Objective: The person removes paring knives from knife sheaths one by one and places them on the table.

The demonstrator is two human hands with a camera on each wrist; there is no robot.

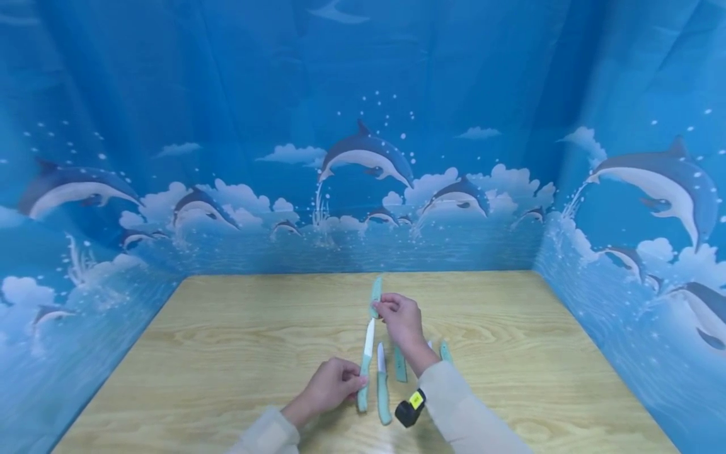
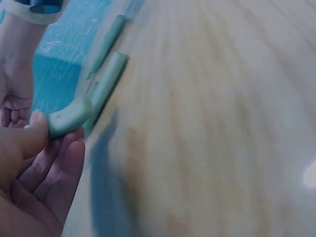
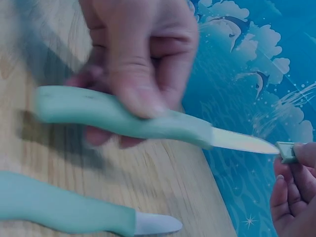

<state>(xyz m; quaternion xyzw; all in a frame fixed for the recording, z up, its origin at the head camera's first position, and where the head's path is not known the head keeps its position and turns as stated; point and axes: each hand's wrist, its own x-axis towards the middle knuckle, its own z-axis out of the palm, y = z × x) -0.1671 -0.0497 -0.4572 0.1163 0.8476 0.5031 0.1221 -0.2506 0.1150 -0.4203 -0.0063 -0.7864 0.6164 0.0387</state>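
My left hand [image 1: 334, 383] grips the pale green handle of a knife [image 3: 94, 106] between thumb and fingers, its light blade pointing away from me. With thumb and fingertips my right hand [image 1: 401, 318] pinches a green blade sheath [image 1: 377, 290] beyond the tip. In the right wrist view the tip meets the sheath's mouth [image 3: 286, 152]; how far in it sits I cannot tell. A second green-handled knife [image 1: 382, 397] lies on the table just right of the held one, its blade bare. In the left wrist view the held handle [image 2: 71, 117] hides its blade.
Another green sheath [image 1: 401, 366] lies beside the second knife, below my right wrist. Past that forearm shows a further green piece [image 1: 445, 351], partly covered. A black block with a yellow label [image 1: 409, 410] is at my right sleeve. Blue dolphin-print curtains [image 1: 363, 239] border the wooden table [image 1: 255, 328].
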